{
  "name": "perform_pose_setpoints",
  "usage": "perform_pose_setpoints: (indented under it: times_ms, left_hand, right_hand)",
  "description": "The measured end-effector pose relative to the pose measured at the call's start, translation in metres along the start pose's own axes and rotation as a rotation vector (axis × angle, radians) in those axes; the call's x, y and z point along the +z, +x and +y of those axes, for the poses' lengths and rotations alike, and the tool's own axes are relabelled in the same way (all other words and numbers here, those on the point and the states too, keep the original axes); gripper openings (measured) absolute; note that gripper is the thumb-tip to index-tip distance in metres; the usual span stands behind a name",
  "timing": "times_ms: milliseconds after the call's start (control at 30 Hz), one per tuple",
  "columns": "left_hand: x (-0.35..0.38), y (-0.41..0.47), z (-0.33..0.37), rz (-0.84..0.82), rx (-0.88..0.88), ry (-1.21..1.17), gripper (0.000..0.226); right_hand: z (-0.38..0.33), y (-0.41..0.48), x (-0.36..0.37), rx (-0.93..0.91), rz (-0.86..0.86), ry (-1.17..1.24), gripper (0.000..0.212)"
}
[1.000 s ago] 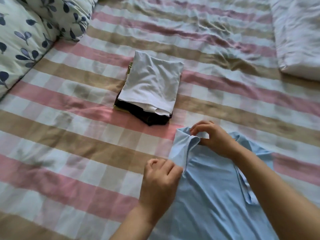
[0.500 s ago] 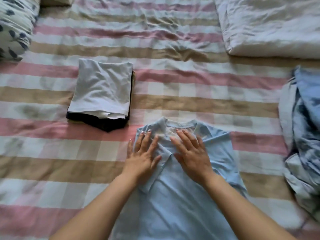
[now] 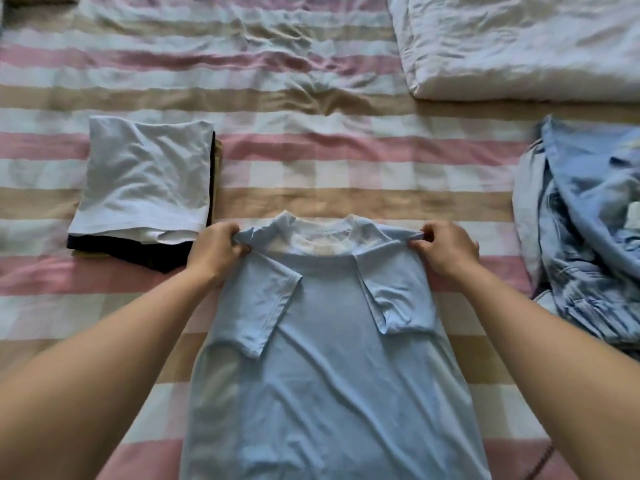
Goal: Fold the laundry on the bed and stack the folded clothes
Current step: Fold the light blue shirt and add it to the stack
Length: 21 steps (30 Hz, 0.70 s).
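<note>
Just outward of the left fingers sits the stack of folded clothes, a white piece on top and dark ones under it, its near corner close to the knuckles. The left hand is clenched on one shoulder of the shirt, its fingers curled round a bunched fold of cloth. Between the two sets of fingers lies the pale blue T-shirt, flat on the striped bed sheet. Its collar points away from the person and its body runs back between the forearms. Both short sleeves are turned in over the chest. The right hand pinches the other shoulder the same way, thumb and fingers closed on a small ridge of fabric. Well outward of the right fingers is a loose heap of unfolded blue laundry, and far beyond them, up the bed, a white duvet.

The shirt looks like a thin, light, limp knit. It will probably sag and crease wherever it is not held, and the tucked sleeves may slide out if it is lifted carelessly. The two shoulder corners seem the soundest hold, since cloth kept taut between them should stay square for the next fold. Once it is folded small, flat hands slid under it would likely carry it to the stack better than a pinch at one edge
</note>
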<state>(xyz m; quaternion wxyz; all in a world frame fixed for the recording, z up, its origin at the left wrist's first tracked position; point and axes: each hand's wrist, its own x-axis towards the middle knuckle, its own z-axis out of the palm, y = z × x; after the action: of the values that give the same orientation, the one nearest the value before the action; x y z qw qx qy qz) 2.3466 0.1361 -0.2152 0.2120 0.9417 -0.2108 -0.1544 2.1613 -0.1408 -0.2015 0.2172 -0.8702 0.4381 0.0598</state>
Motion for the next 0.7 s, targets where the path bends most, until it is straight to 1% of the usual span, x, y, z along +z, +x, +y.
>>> perform_pose_setpoints:
  times_ms: [67, 167, 267, 333, 400, 467, 533, 633, 700]
  left_hand:
    - [0.007, 0.004, 0.003, 0.065, -0.014, -0.034, 0.017]
    - [0.012, -0.001, 0.001, 0.065, -0.029, -0.132, 0.009]
    - [0.002, -0.017, -0.003, 0.087, -0.007, -0.361, 0.01]
    - [-0.012, -0.032, -0.004, 0.107, 0.014, -0.514, 0.01]
    - [-0.024, -0.058, -0.004, 0.124, 0.042, -0.565, 0.01]
    - [-0.033, -0.09, -0.007, 0.159, 0.089, -0.523, 0.008]
    - [-0.041, -0.129, -0.009, 0.207, 0.156, -0.397, 0.008]
    - [-0.05, -0.188, -0.019, 0.25, 0.255, -0.214, 0.011]
    - [-0.049, -0.229, -0.028, 0.235, 0.289, -0.151, 0.013]
  right_hand:
    - [-0.002, 0.006, 0.004, -0.009, 0.015, 0.029, 0.014]
    - [-0.001, 0.005, 0.01, -0.01, -0.017, 0.082, 0.017]
    - [0.005, -0.007, 0.0, -0.043, 0.024, 0.292, 0.011]
    - [0.011, -0.025, -0.011, -0.116, 0.048, 0.422, 0.012]
    - [0.017, -0.057, -0.023, -0.175, 0.053, 0.503, 0.01]
    - [0.027, -0.092, -0.031, -0.237, 0.082, 0.484, 0.009]
    - [0.04, -0.13, -0.034, -0.278, 0.11, 0.422, 0.01]
    - [0.063, -0.185, -0.029, -0.262, 0.078, 0.44, 0.013]
    - [0.082, -0.223, -0.018, -0.237, 0.043, 0.454, 0.017]
